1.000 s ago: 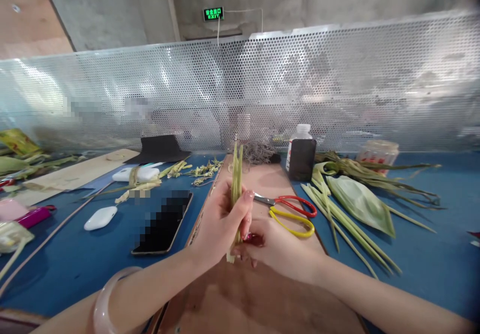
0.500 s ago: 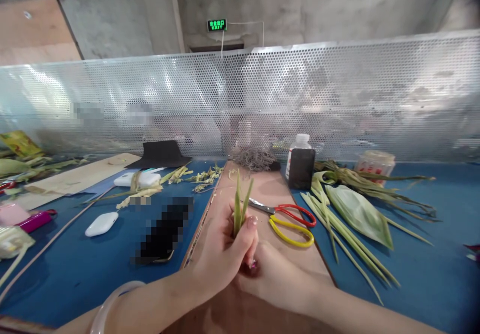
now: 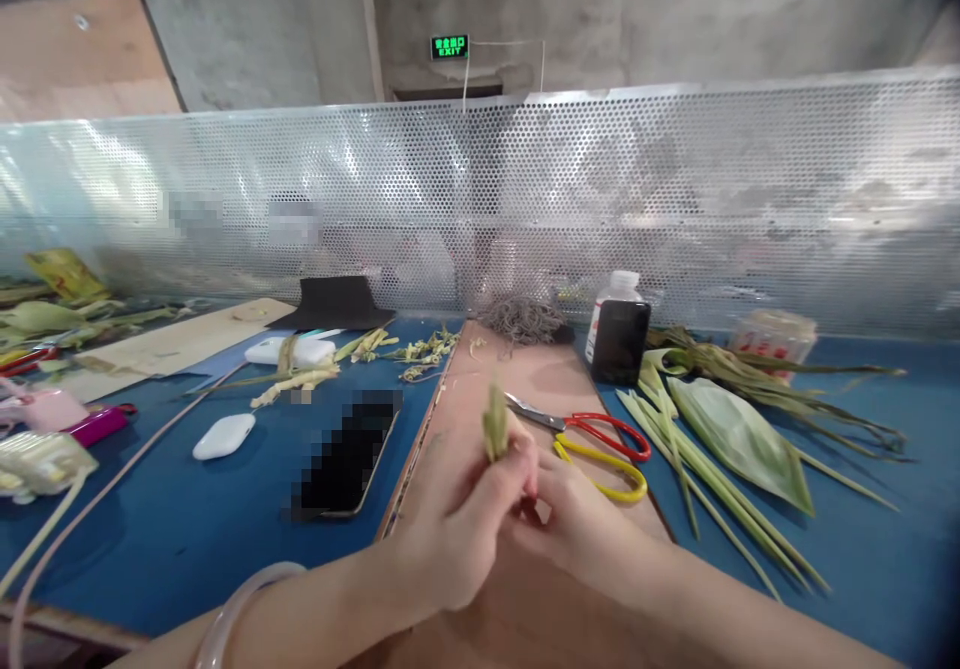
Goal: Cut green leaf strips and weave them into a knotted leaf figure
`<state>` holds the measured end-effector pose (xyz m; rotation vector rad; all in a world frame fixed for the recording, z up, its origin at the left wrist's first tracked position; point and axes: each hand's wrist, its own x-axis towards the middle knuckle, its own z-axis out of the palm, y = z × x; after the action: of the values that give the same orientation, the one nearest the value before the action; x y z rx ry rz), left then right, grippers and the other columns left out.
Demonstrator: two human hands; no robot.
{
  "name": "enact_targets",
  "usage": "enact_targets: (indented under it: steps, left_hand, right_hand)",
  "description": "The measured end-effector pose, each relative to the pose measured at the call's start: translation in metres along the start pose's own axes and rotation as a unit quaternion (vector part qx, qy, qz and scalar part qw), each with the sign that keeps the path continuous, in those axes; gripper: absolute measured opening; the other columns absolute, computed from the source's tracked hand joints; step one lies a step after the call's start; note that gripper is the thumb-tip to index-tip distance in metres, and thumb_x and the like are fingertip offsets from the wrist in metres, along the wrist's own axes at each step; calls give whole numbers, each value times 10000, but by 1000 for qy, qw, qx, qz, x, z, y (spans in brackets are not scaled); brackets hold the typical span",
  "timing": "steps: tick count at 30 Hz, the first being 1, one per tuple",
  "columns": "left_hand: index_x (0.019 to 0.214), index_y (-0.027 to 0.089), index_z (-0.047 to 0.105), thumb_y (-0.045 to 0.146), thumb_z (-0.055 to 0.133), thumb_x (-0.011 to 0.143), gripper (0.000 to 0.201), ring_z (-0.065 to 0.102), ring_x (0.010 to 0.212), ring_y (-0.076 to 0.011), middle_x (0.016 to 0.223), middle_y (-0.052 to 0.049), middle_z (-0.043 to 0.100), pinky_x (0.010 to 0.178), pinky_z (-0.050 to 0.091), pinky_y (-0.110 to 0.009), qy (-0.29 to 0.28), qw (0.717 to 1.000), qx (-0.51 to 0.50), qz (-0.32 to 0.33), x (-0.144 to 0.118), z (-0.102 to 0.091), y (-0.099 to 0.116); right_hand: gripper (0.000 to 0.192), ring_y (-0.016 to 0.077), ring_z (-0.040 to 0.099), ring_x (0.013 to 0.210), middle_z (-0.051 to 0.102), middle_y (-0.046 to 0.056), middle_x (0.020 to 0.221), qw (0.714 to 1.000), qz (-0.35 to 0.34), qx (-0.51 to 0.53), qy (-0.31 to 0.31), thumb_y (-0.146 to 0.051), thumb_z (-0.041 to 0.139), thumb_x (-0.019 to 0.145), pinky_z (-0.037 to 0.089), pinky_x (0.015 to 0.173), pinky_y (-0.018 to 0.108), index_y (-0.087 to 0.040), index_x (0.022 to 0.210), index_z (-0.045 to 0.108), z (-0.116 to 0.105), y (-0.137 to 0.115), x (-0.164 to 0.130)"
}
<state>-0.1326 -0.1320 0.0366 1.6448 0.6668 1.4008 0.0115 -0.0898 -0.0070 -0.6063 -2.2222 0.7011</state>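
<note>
My left hand (image 3: 457, 519) and my right hand (image 3: 581, 529) meet over a brown board (image 3: 480, 369) at the table's middle. Both are closed around a bundle of green leaf strips (image 3: 496, 425); only a short stub pokes up above my left thumb, the rest is hidden inside the fingers. A pale bangle (image 3: 236, 604) sits on my left wrist. Scissors with red and yellow handles (image 3: 600, 439) lie on the board just beyond my right hand.
A phone (image 3: 346, 454), a white case (image 3: 223, 436) and leaf scraps (image 3: 420, 349) lie on the blue table (image 3: 165, 529) at left. A dark bottle (image 3: 619, 334), long leaf strips (image 3: 705, 489) and a wide leaf (image 3: 739, 439) lie at right. A perforated metal screen (image 3: 525, 199) closes the back.
The leaf strips stood tall above my left hand a second ago; they have been drawn down through the fingers until only a short tip shows. Both hands shifted slightly right and nearer.
</note>
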Motion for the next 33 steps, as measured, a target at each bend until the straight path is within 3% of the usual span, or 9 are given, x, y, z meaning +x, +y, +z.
enact_targets:
  steps: [2, 5, 6, 9, 12, 17, 24, 26, 33]
  left_hand:
    - [607, 173, 425, 257, 469, 892, 300, 330, 489, -70, 538, 44, 353, 490, 317, -202, 91, 993, -56, 49, 14, -12, 8]
    - [577, 167, 411, 214, 502, 842, 284, 191, 398, -43, 478, 73, 257, 391, 180, -180, 182, 977, -95, 59, 44, -48, 30]
    - [570, 168, 409, 201, 502, 824, 273, 160, 374, -38, 459, 81, 223, 370, 143, -179, 193, 976, -96, 38, 53, -63, 38]
    - [598, 170, 440, 206, 507, 811, 226, 126, 341, -35, 425, 102, 174, 340, 112, -173, 184, 978, -79, -63, 73, -104, 51]
    - [586, 169, 420, 197, 508, 803, 235, 115, 324, -29, 405, 111, 172, 327, 94, -167, 230, 967, -78, -72, 80, -128, 45]
    - [590, 166, 421, 191, 523, 793, 229, 144, 318, -23, 405, 112, 200, 326, 105, -157, 250, 963, -75, -60, 79, -130, 32]
    - [589, 164, 430, 203, 541, 777, 221, 161, 311, -17, 396, 114, 216, 322, 116, -153, 257, 964, -65, -35, 79, -130, 35]
    - [585, 165, 424, 204, 539, 771, 221, 160, 306, -15, 388, 115, 222, 319, 116, -148, 262, 962, -60, -34, 80, -130, 31]
    - [593, 167, 436, 245, 576, 743, 220, 165, 290, -9, 369, 126, 237, 309, 118, -135, 264, 962, -25, -63, 83, -125, 11]
  right_hand:
    - [313, 89, 477, 569, 576, -11, 788, 998, -6, -23, -65, -312, 684, 775, 399, 501, 202, -194, 1052, 602, -13, -1, 17]
    - [202, 94, 534, 638, 644, 7, 840, 981, -23, -188, -47, -237, 489, 916, 444, 600, 211, -194, 1067, 616, -27, 11, 65]
    - [205, 95, 556, 684, 651, 11, 875, 957, -16, -283, -56, -210, 463, 928, 460, 650, 218, -194, 1056, 622, -28, 19, 85]
    - [172, 151, 592, 849, 646, 61, 927, 930, 1, -361, -69, -174, 482, 919, 486, 765, 293, -137, 936, 649, -18, 50, 143]
    - [268, 197, 594, 962, 584, 79, 1137, 902, 2, -421, -97, -306, 545, 907, 509, 816, 398, -154, 1127, 566, 7, 77, 182]
    - [291, 209, 583, 1001, 566, 100, 1177, 865, -26, -484, -127, -304, 550, 904, 499, 849, 409, -148, 1150, 559, 32, 95, 197]
    - [288, 207, 588, 987, 574, 82, 1156, 855, -21, -511, -83, -308, 544, 907, 505, 831, 415, -154, 1150, 553, -7, 88, 197]
    - [290, 208, 588, 988, 574, 82, 1157, 854, -24, -512, -93, -310, 546, 906, 505, 831, 415, -152, 1150, 553, -9, 86, 196]
    - [292, 210, 582, 1001, 565, 94, 1180, 857, -20, -502, -115, -309, 545, 907, 499, 846, 414, -156, 1155, 555, 37, 89, 192]
